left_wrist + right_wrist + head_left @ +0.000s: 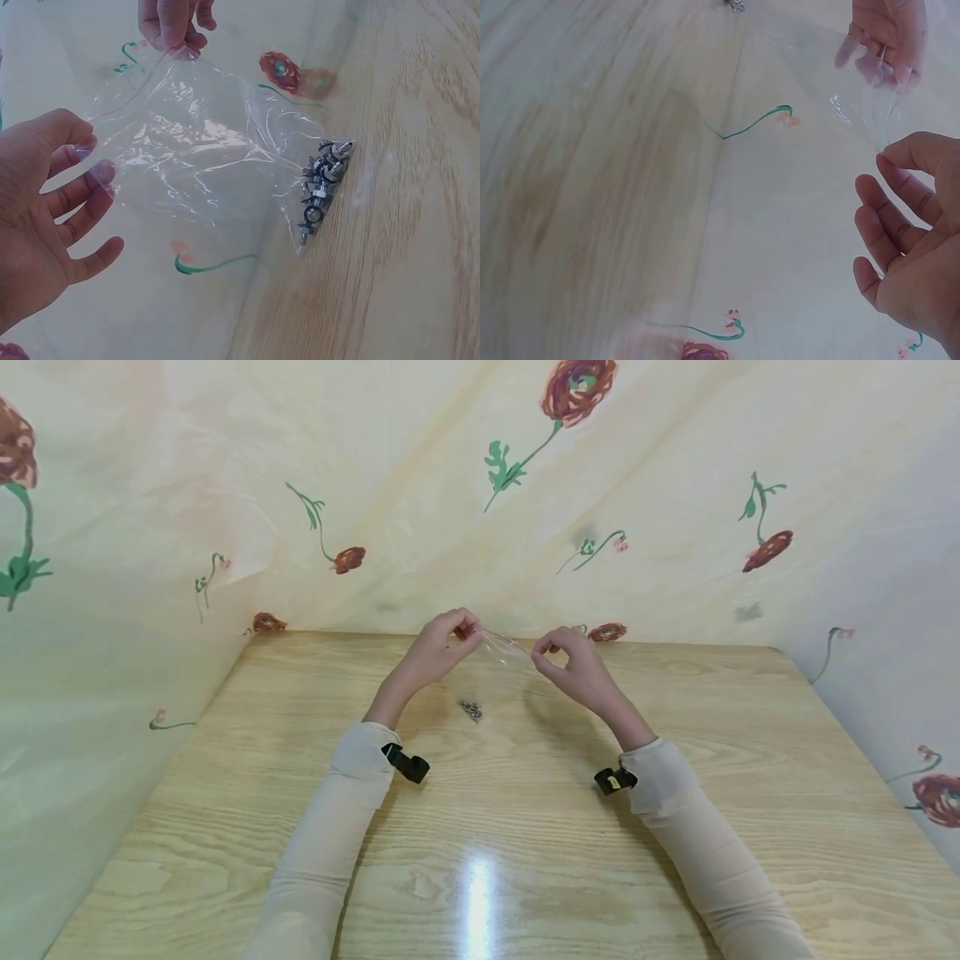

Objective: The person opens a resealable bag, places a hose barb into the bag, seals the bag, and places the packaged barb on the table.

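Observation:
A clear plastic zip bag is stretched between the two hands above the far part of the table. My left hand pinches one top corner between thumb and finger. At the opposite top corner, my right hand pinches the bag with thumb and index finger, its other fingers loosely bent. Small metal hardware pieces, which look like screws or bolts, are bunched in the bag's lower corner. In the head view this cluster shows below the hands, near the tabletop. Whether the bag's mouth is parted I cannot tell.
The light wood-grain table spreads under both arms, with a bright light reflection near its front. A cream flowered cloth hangs behind and at both sides. Black straps with small cameras sit on both wrists.

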Demonstrator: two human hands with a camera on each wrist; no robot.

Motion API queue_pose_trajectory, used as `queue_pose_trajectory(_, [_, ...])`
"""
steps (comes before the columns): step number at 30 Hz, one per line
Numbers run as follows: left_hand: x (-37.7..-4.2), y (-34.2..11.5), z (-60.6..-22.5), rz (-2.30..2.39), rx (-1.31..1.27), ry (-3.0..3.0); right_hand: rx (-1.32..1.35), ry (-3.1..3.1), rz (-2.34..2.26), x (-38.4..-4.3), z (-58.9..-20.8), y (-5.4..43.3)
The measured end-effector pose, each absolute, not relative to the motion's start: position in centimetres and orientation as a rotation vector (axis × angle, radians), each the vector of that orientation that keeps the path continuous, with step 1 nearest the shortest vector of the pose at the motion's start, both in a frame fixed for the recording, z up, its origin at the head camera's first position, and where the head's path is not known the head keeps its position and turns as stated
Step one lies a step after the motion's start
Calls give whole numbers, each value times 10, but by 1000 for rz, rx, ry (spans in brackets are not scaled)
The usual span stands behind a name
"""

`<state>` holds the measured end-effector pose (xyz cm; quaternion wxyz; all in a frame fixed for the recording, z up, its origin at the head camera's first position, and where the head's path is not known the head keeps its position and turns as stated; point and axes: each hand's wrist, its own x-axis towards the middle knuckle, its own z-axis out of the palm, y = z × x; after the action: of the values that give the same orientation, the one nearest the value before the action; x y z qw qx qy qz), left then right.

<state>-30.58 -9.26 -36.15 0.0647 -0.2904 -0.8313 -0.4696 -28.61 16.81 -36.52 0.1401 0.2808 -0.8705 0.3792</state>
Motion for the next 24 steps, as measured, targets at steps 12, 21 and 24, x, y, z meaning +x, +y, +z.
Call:
queue_pose_trajectory(12, [-303,-92,-361,-1409,-886,-2495,777,-2505,1076,-284,-359,173])
queue_pose_trajectory(21, [-304,-93,-357,-1396,-915,-2489,722,-2510,1156,-283,-353,178])
queue_pose_trajectory(24, [-303,-93,-356,-1403,-915,-2493,723,-2504,1178,-284,-352,179])
